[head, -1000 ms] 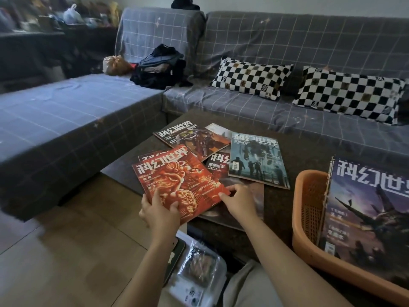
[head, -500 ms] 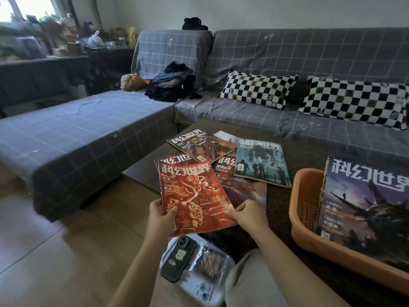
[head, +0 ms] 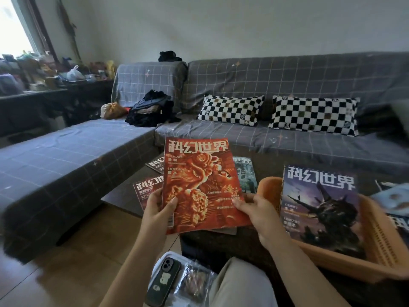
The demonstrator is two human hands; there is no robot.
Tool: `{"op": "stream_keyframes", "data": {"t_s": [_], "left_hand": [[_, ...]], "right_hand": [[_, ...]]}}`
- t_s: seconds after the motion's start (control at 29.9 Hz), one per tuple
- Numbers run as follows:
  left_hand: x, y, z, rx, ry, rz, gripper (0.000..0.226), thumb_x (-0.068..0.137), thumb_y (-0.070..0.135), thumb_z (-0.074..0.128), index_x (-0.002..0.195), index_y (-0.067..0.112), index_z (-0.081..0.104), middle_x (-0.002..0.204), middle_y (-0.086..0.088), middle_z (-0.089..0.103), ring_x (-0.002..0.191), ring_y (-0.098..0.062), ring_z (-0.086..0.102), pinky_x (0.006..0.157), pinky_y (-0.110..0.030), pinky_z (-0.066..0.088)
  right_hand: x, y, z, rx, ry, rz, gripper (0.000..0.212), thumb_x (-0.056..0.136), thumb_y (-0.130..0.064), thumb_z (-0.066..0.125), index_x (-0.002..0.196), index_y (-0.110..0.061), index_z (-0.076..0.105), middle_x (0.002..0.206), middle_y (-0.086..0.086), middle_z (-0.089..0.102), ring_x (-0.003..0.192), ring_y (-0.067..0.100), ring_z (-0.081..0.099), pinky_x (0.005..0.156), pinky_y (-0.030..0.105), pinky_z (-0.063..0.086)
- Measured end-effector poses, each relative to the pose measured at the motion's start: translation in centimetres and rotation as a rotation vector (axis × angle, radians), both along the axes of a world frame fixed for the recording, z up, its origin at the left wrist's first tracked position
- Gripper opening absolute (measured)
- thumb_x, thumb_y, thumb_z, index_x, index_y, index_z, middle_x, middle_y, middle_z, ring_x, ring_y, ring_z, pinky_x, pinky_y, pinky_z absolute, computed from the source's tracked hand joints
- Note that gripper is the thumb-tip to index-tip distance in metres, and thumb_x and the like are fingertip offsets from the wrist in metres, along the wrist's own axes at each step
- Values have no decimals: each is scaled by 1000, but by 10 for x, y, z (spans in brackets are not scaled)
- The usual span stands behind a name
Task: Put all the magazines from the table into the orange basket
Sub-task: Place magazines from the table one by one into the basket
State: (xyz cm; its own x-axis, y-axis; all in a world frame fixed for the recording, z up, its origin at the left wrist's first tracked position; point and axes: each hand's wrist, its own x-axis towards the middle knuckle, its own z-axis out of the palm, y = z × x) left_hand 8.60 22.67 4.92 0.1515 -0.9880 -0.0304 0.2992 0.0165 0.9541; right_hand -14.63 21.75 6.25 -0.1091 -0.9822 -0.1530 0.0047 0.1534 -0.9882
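Partly done: one magazine (head: 318,209) already propped in orange basket (head: 380,244). Red magazine (head: 199,185) lifted clear of desk (head: 221,242), left hand (head: 158,212) and right hand (head: 257,210) each gripping a lower corner. Several others (head: 244,173) left lying on desk.

the red magazine (head: 200,185) i hold covers most of 3 magazines behind it, at frame centre. my fingers under it are hidden. the orange basket (head: 376,244) runs off the right edge, where a blurred pale thing (head: 391,197) shows.
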Motion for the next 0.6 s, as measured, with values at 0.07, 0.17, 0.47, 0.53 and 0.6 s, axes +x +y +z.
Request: {"op": "stream_keyframes", "data": {"t_s": [0.07,0.17,0.47,0.53,0.6], "left_hand": [[-18,-5,8,-12,11,-61,46,76,21,70,117,20,51,99,-11,72,78,-26,74,56,-33,58],[-50,-12,15,-40,0,-145,46,71,26,73,113,24,54,92,-7,76,81,-28,74,57,-33,59],[-164,-39,11,-41,-72,-343,30,87,21,67,113,29,56,101,-8,74,89,-30,73,72,-47,59],[-190,-45,8,-38,-113,-380,26,89,22,66,110,33,55,104,-5,72,88,-24,73,70,-41,60],[-212,-50,3,-31,-151,-422,26,91,22,63,114,31,54,107,-3,71,88,-22,73,70,-40,60]], "right_hand": [[-19,4,9,-24,-22,-25,24,82,-26,70,102,-20,58,99,3,69,84,18,69,76,35,56],[-50,10,17,-58,-2,-88,38,82,-30,70,116,-22,53,104,2,68,86,18,69,77,39,57],[-148,33,14,-48,18,-325,39,86,-28,66,120,-25,48,111,4,63,93,25,66,83,50,54],[-168,37,11,-51,29,-381,36,87,-26,64,118,-24,47,104,0,64,89,23,67,80,48,56],[-184,40,8,-46,58,-423,32,89,-24,62,116,-28,45,100,-6,62,87,19,67,76,45,57]]}}
